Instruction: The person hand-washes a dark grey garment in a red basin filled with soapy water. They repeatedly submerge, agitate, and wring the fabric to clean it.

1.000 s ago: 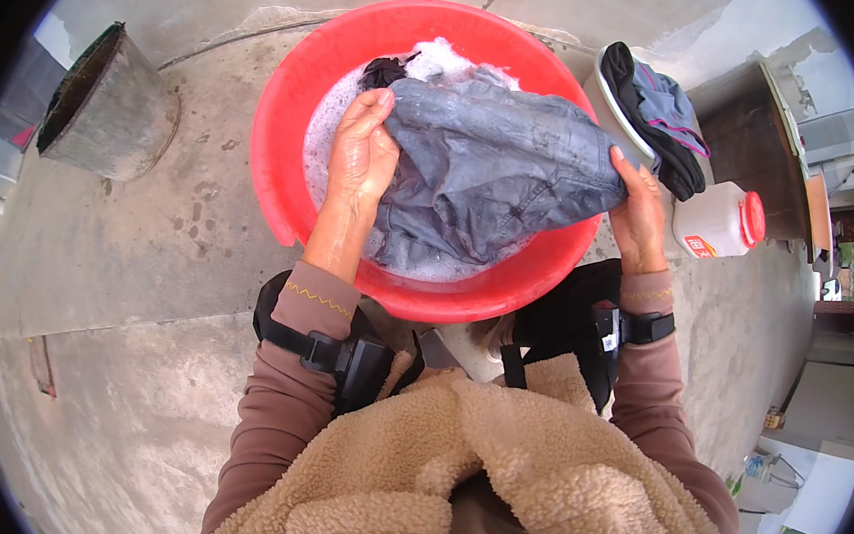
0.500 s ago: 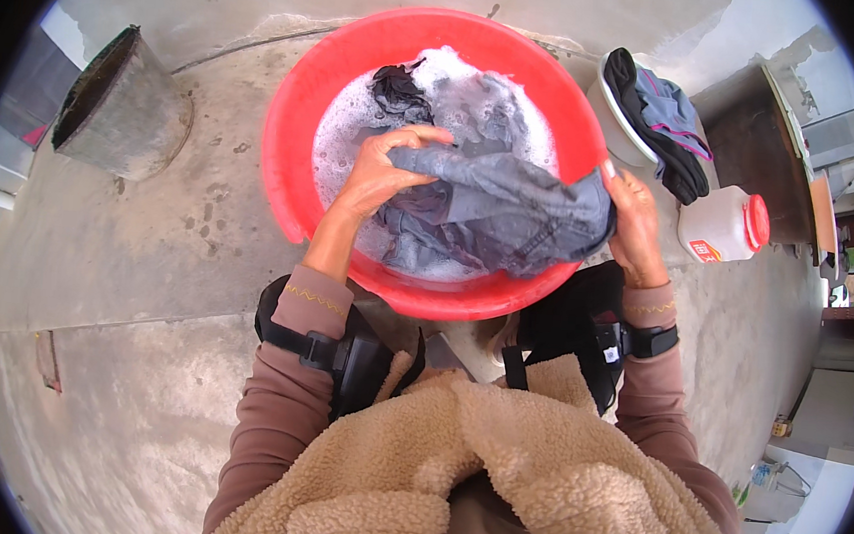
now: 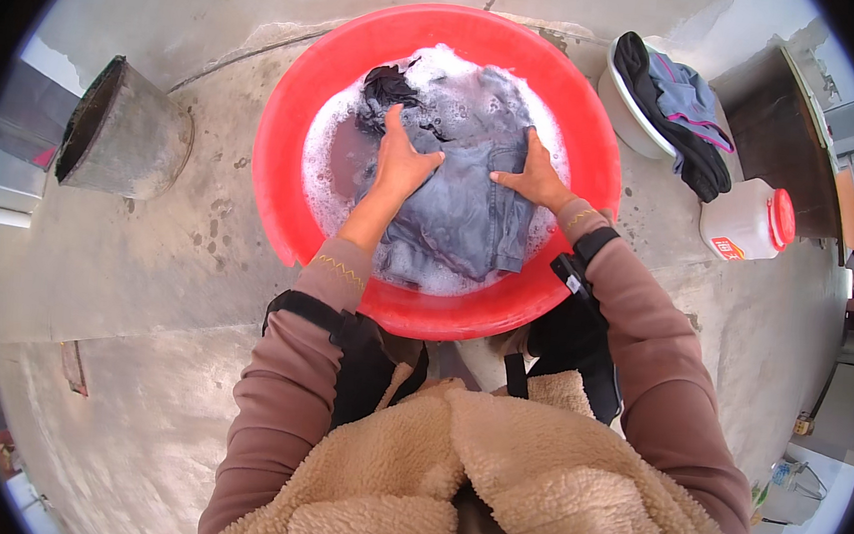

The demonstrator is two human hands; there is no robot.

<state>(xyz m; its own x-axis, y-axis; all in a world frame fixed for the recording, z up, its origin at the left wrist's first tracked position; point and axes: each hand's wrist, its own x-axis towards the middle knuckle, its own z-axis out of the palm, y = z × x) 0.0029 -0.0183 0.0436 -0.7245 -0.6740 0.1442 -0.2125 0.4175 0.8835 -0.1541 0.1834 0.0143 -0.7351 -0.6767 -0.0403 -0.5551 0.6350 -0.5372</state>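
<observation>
A wet grey-blue denim garment point(image 3: 467, 210) lies spread in the soapy water of a large red basin point(image 3: 280, 155). On its upper left part is my left hand point(image 3: 407, 168), open, with the thumb stretched over the cloth and the index finger pointing away from me. My right hand point(image 3: 542, 179) rests at the garment's upper right side, also open, its thumb apart from the index finger. The remaining fingers of both hands are mostly hidden. Just beyond my left fingertips floats a bunched black cloth point(image 3: 391, 85). More grey cloth point(image 3: 475, 100) sits half under the suds behind.
At the right stands a white basin point(image 3: 631, 122) with dark trousers point(image 3: 682, 152) and a grey-blue pink-edged garment point(image 3: 689, 95) hanging over it. Beside it is a whitish plastic jar point(image 3: 737, 219) with a red lid. A worn metal bucket point(image 3: 136, 139) stands on the concrete floor at left.
The grey-blue garment has gone from being held up across the basin to lying flat in the water. My right hand has moved left and inward from the basin's rim; the left grip has loosened.
</observation>
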